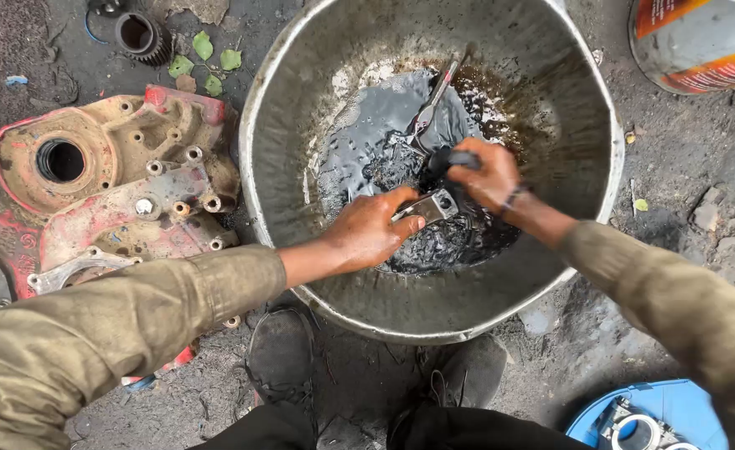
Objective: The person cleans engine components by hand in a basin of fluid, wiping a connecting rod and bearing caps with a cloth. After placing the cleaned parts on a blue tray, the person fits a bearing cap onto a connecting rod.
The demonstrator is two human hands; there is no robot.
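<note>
Head view: the left hand [376,229] grips a small metal part [428,206] low inside the big metal basin [588,125], over the black oily liquid [367,133], so drips fall back in. The right hand [484,173] closes around a dark brush [451,160], wrist bent down, pressing it onto the part. A red engine cover [92,192] lies beside the basin.

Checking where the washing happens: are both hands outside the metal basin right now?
No, the left hand and right hand are both inside the metal basin, holding a small metal part over dark oily liquid.
</note>
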